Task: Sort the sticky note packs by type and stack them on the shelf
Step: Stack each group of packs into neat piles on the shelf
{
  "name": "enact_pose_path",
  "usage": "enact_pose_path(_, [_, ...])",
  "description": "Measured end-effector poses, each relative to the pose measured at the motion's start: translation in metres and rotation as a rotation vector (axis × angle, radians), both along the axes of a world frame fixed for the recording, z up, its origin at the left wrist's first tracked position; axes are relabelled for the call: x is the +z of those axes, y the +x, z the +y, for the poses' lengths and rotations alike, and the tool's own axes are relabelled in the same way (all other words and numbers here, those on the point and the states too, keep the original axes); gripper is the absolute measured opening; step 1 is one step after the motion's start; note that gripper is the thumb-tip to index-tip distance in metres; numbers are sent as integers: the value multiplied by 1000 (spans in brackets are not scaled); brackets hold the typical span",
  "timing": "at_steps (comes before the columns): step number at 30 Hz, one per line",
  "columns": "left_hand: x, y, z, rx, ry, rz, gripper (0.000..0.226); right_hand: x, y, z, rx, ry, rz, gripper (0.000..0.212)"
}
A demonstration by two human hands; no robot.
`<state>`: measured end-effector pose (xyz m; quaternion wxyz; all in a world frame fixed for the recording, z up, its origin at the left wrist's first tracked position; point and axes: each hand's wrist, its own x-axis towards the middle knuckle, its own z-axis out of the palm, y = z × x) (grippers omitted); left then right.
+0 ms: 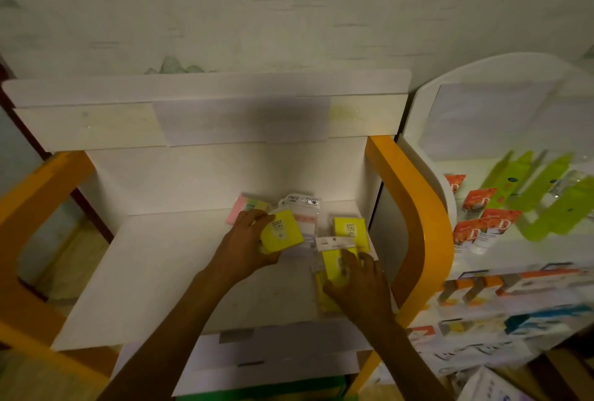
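Observation:
My left hand (246,244) grips a yellow sticky note pack marked 2207 (283,231), held just above the white shelf (167,272). My right hand (358,285) presses down on another yellow pack (332,264) lying at the shelf's right side. A third yellow pack (349,227) lies flat near the right wall. A pink-and-green multicolour pack (249,209) rests at the back. Clear-bagged packs with white header cards (303,207) lie between them, partly hidden by the held pack.
Orange side panels (414,207) frame the shelf left and right. A raised white back ledge (205,117) stands behind it. To the right, a second white rack (520,233) holds orange tubes, green packets and boxed goods. The shelf's left half is bare.

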<state>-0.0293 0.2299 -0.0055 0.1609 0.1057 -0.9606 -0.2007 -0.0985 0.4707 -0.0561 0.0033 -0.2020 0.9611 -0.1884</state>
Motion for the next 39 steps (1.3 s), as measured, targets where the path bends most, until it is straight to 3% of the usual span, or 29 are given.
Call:
enact_pose_path(12, [7, 1, 20, -65, 2, 48, 80, -8, 21, 8, 7, 76, -28, 82])
enact_pose_path(16, [5, -4, 31, -102, -1, 45, 81, 8, 3, 14, 41, -97, 36, 59])
enact_pose_path(22, [-3, -16, 51, -191, -31, 28, 79, 31, -36, 15, 119, -122, 46, 50])
enact_pose_path(39, [-55, -20, 106, -340, 15, -184, 85, 34, -73, 6, 102, -49, -37, 48])
